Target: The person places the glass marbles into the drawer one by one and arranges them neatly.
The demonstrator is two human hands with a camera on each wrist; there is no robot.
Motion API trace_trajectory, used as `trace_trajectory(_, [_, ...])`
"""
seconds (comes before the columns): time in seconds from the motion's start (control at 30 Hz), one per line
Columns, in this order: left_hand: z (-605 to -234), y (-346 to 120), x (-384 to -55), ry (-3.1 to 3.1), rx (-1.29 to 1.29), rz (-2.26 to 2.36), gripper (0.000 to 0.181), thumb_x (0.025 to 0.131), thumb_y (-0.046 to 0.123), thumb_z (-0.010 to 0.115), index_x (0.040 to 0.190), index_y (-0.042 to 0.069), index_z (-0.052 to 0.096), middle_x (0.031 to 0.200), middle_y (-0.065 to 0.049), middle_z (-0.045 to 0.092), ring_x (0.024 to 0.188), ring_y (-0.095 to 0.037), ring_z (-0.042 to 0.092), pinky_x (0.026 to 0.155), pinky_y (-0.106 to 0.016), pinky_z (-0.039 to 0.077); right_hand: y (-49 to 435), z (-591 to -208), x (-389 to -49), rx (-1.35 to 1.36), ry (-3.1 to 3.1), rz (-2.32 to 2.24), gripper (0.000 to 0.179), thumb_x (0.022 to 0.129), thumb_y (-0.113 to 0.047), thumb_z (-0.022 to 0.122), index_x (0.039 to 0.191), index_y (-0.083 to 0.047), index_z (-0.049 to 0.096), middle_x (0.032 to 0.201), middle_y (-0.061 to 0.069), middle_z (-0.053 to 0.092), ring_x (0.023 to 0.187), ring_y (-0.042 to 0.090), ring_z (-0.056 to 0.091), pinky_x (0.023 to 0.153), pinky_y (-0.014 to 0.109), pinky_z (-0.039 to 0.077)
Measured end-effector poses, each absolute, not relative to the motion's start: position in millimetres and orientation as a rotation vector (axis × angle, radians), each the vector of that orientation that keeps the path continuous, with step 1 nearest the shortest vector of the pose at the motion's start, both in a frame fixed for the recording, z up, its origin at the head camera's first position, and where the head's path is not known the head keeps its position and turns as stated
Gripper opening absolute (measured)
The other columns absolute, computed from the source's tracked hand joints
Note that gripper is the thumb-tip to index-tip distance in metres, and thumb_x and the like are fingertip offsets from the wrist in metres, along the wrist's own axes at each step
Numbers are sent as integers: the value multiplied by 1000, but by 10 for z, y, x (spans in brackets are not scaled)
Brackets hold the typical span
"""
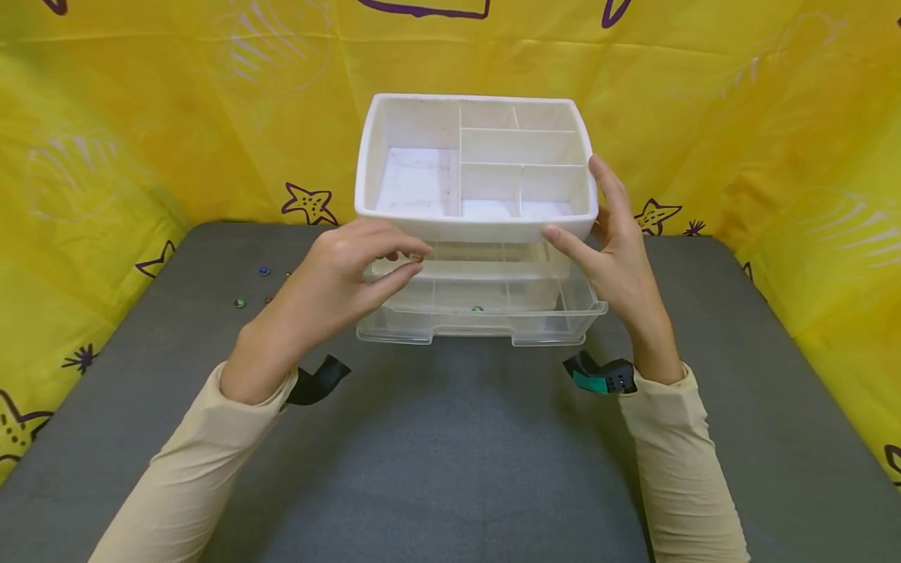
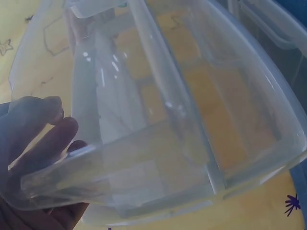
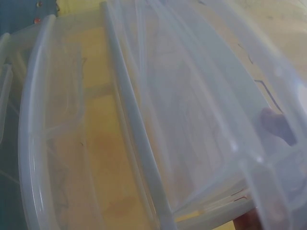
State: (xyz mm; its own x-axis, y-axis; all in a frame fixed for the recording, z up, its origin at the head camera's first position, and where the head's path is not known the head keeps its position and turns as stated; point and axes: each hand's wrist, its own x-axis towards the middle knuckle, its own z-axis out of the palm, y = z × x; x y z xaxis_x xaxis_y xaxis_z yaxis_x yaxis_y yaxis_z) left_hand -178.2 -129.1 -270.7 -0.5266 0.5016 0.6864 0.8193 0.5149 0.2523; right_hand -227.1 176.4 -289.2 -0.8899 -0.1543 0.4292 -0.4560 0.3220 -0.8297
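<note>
A white organizer [image 1: 422, 228] has a compartmented top, with clear drawers [image 1: 439, 317] pulled out below it. My right hand [image 1: 615, 254] grips the organizer's right front corner, thumb on the front face and fingers along the side. In front of the left part, my left hand [image 1: 345, 270] brings thumb and forefinger together around a small marble-like piece [image 1: 416, 256], mostly hidden by the fingertips. A green marble [image 1: 477, 309] lies in the lower drawer. The left wrist view shows curled fingers [image 2: 64, 132] beside a drawer's clear wall [image 2: 120, 184].
Several small marbles lie on the grey table at the left, among them a blue marble [image 1: 263, 271] and a green marble [image 1: 239, 303]. A yellow patterned cloth [image 1: 450, 59] hangs behind the table [image 1: 450, 453] and along both sides.
</note>
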Motion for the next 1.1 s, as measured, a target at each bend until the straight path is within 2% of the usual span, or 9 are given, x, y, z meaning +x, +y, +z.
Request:
trace_trajectory(0.3, [-2675,-1257,-1808,-2392,-1087,-898,16,86,2,75,101,5,75,96,-4,75,81,-14,65,75,-34,56,1765,-2886,-2269,553,-2320,1588,85,91,-7,70,159,-23,22,162,-2,21,121,28,51,98,29,52])
trace_trajectory(0.6, [-2606,-1231,-1818,-2622,-1063,-903,16,87,4,74,103,6,75,97,-3,76,81,-13,63,74,-33,54,1763,-2887,-2266,553,-2320,1588,85,91,-7,70,159,-23,22,161,-2,21,120,27,51,95,25,51])
trace_trajectory(0.87, [-2533,-1198,-1852,-2829,-1053,-874,17,90,8,72,106,12,74,95,3,74,80,-10,63,70,-29,52,1759,-2888,-2265,555,-2320,1583,84,91,-7,70,159,-22,22,161,-1,22,119,28,52,93,23,51])
trace_trajectory(1.1, [-2509,-1191,-1888,-2892,-1091,-893,18,90,7,71,108,12,71,91,2,74,81,-11,66,67,-32,51,1761,-2886,-2265,545,-2330,1574,85,91,-8,70,159,-24,22,162,-2,21,119,28,52,99,34,53])
